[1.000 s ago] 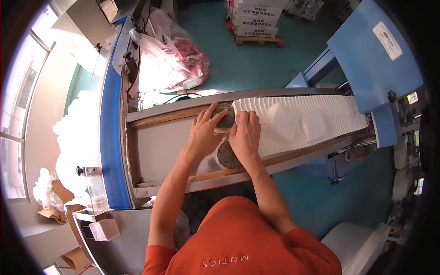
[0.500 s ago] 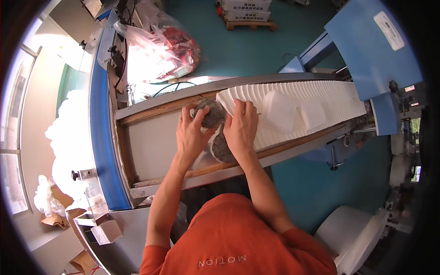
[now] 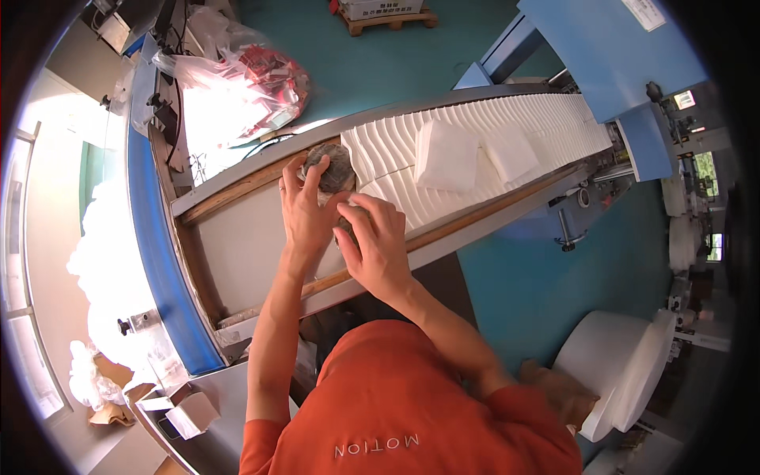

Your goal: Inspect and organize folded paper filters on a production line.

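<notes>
Over a round grey stone-like block (image 3: 339,168) near the far rail, my left hand (image 3: 305,210) curls its fingers on the block's top and left side. My right hand (image 3: 378,241) is bent around a second grey round block (image 3: 346,228), mostly hidden beneath its fingers and closer to me. Both blocks stand at the left end of a long row of white, thin upright sheets (image 3: 380,150), whose front sheets look wavy. Two white stacks of pads, a left one (image 3: 446,155) and a right one (image 3: 511,152), lie on top of the row.
The row lies in a metal trough with wooden side rails (image 3: 475,220). A blue machine frame (image 3: 150,237) crosses its left end; a blue machine housing (image 3: 609,47) covers its right end. Beyond the trough sits a clear plastic bag of red scraps (image 3: 269,87). White rolls (image 3: 606,360) stand lower right.
My right hand has left the front edge of the sheets and come down over the nearer block. The left hand stays on the far block. The whole view has shifted.
</notes>
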`<act>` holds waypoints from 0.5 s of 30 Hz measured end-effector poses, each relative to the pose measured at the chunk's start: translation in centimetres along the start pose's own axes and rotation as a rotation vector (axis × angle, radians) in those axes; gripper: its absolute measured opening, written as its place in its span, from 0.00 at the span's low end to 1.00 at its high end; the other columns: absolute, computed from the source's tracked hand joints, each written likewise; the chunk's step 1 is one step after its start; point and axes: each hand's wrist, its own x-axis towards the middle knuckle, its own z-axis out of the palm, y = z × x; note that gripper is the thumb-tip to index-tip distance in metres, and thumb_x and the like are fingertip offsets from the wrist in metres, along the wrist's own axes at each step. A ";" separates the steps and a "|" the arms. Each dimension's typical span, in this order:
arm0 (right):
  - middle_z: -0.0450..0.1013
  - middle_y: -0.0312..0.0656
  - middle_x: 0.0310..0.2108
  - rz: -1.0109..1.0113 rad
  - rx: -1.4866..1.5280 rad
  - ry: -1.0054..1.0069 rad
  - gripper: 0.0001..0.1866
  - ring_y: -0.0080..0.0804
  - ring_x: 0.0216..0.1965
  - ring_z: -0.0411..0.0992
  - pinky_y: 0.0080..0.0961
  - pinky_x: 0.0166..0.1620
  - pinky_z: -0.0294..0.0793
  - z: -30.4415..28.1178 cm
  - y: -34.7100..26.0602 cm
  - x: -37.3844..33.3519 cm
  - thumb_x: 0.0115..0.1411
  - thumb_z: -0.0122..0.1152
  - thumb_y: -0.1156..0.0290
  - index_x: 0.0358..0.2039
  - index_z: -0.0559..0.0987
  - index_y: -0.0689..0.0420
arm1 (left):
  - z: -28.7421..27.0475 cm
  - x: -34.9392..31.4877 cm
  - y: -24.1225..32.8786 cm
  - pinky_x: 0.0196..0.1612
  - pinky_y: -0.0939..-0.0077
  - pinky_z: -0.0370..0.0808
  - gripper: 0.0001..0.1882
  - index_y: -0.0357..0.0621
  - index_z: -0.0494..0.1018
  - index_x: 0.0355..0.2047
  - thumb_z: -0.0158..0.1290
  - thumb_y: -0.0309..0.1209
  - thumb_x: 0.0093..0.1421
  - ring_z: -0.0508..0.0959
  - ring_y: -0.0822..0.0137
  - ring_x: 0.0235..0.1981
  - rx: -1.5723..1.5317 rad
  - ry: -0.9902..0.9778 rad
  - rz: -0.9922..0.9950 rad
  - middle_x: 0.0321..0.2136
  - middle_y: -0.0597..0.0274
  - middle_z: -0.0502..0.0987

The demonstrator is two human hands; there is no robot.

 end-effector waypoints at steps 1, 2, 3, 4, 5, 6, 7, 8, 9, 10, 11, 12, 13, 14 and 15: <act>0.68 0.44 0.51 -0.005 0.009 -0.040 0.21 0.44 0.49 0.68 0.39 0.50 0.64 -0.5 -0.5 -1.9 0.55 0.65 0.74 0.49 0.74 0.57 | 0.1 -0.3 0.2 0.56 0.54 0.67 0.34 0.51 0.71 0.55 0.66 0.29 0.45 0.66 0.43 0.55 0.003 -0.016 -0.013 0.57 0.46 0.63; 0.68 0.44 0.51 -0.020 0.055 -0.065 0.19 0.43 0.49 0.68 0.38 0.50 0.65 -0.9 -0.3 -3.5 0.54 0.64 0.74 0.48 0.75 0.56 | 0.4 -0.1 0.5 0.57 0.54 0.66 0.35 0.50 0.70 0.56 0.66 0.29 0.45 0.65 0.43 0.55 0.004 -0.031 -0.021 0.57 0.46 0.63; 0.68 0.44 0.50 -0.037 0.058 -0.053 0.19 0.43 0.48 0.69 0.38 0.50 0.66 -1.3 -0.5 -4.7 0.53 0.65 0.75 0.46 0.76 0.56 | 0.5 0.0 0.2 0.58 0.53 0.64 0.35 0.50 0.68 0.59 0.64 0.27 0.48 0.66 0.43 0.56 0.028 -0.015 0.029 0.57 0.46 0.62; 0.69 0.44 0.50 -0.037 0.042 -0.037 0.18 0.42 0.46 0.70 0.37 0.49 0.67 -2.1 -0.4 -5.4 0.52 0.66 0.76 0.46 0.76 0.56 | 0.2 -0.1 0.0 0.57 0.54 0.66 0.36 0.51 0.67 0.60 0.62 0.25 0.49 0.67 0.43 0.55 0.043 -0.007 0.015 0.58 0.45 0.62; 0.69 0.44 0.50 -0.034 0.019 -0.027 0.18 0.41 0.45 0.71 0.36 0.48 0.68 -3.2 0.3 -6.1 0.52 0.67 0.76 0.45 0.77 0.56 | 0.2 -0.4 0.1 0.55 0.55 0.68 0.37 0.52 0.65 0.62 0.60 0.23 0.50 0.68 0.43 0.55 0.050 -0.001 -0.002 0.59 0.45 0.61; 0.70 0.45 0.49 -0.017 -0.021 -0.003 0.17 0.41 0.43 0.72 0.34 0.45 0.71 -4.5 1.6 -6.5 0.52 0.67 0.78 0.44 0.77 0.58 | -0.3 -0.7 0.6 0.52 0.60 0.74 0.37 0.50 0.61 0.64 0.56 0.20 0.54 0.72 0.48 0.54 -0.152 -0.025 -0.083 0.60 0.45 0.60; 0.70 0.46 0.48 0.048 -0.017 0.028 0.17 0.42 0.43 0.72 0.34 0.43 0.72 -6.0 3.1 -6.8 0.53 0.66 0.78 0.44 0.76 0.58 | -0.5 -1.2 1.0 0.50 0.63 0.76 0.34 0.47 0.60 0.65 0.53 0.20 0.57 0.73 0.52 0.52 -0.255 0.008 -0.200 0.60 0.45 0.61; 0.70 0.46 0.47 0.109 -0.013 0.055 0.17 0.43 0.44 0.72 0.34 0.42 0.72 -7.7 4.6 -7.0 0.54 0.64 0.78 0.45 0.75 0.59 | -0.5 -1.9 1.7 0.48 0.66 0.77 0.32 0.45 0.58 0.65 0.51 0.19 0.60 0.75 0.56 0.51 -0.357 0.045 -0.321 0.60 0.45 0.62; 0.70 0.47 0.46 0.119 -0.052 0.132 0.16 0.43 0.41 0.72 0.32 0.40 0.73 -9.8 6.2 -6.4 0.55 0.64 0.79 0.45 0.75 0.60 | -0.9 -2.9 2.5 0.49 0.67 0.77 0.29 0.43 0.57 0.65 0.47 0.21 0.63 0.75 0.59 0.50 -0.445 0.067 -0.407 0.59 0.46 0.63; 0.71 0.47 0.45 0.201 -0.095 0.176 0.14 0.43 0.40 0.72 0.30 0.38 0.73 -11.9 7.7 -5.9 0.56 0.63 0.78 0.44 0.76 0.60 | -1.0 -3.9 3.4 0.49 0.68 0.77 0.26 0.41 0.57 0.65 0.44 0.22 0.66 0.75 0.62 0.50 -0.534 0.090 -0.491 0.58 0.47 0.65; 0.71 0.45 0.42 0.299 -0.111 0.215 0.12 0.39 0.37 0.72 0.27 0.36 0.71 -13.3 9.5 -5.5 0.57 0.63 0.78 0.42 0.75 0.60 | -1.1 -5.1 4.0 0.48 0.69 0.77 0.24 0.40 0.57 0.64 0.41 0.23 0.68 0.76 0.63 0.49 -0.396 0.104 -0.505 0.58 0.48 0.66; 0.71 0.41 0.35 0.358 -0.109 0.279 0.08 0.27 0.31 0.68 0.23 0.33 0.69 -14.8 12.1 -5.3 0.60 0.61 0.76 0.39 0.74 0.61 | -1.3 -6.3 4.9 0.47 0.69 0.77 0.23 0.39 0.58 0.64 0.43 0.24 0.68 0.76 0.61 0.48 -0.263 0.083 -0.489 0.58 0.48 0.67; 0.70 0.37 0.29 0.504 -0.132 0.342 0.05 0.21 0.28 0.67 0.20 0.32 0.68 -16.0 15.2 -5.8 0.63 0.59 0.75 0.35 0.73 0.61 | -1.2 -7.4 5.6 0.47 0.66 0.75 0.22 0.39 0.61 0.62 0.43 0.25 0.68 0.76 0.56 0.47 -0.094 0.057 -0.459 0.56 0.47 0.68; 0.69 0.32 0.27 0.660 -0.036 0.409 0.07 0.16 0.26 0.65 0.17 0.30 0.67 -17.2 18.1 -6.0 0.66 0.57 0.71 0.32 0.71 0.60 | -0.7 -8.6 5.9 0.47 0.64 0.73 0.20 0.39 0.64 0.60 0.43 0.26 0.69 0.76 0.52 0.46 0.024 0.067 -0.418 0.54 0.47 0.71; 0.68 0.31 0.26 0.782 0.099 0.412 0.09 0.14 0.25 0.64 0.14 0.29 0.65 -18.8 20.4 -5.9 0.66 0.58 0.69 0.31 0.71 0.58 | -0.2 -9.9 6.0 0.49 0.64 0.72 0.19 0.39 0.65 0.59 0.43 0.28 0.69 0.76 0.52 0.46 0.041 0.056 -0.506 0.53 0.47 0.72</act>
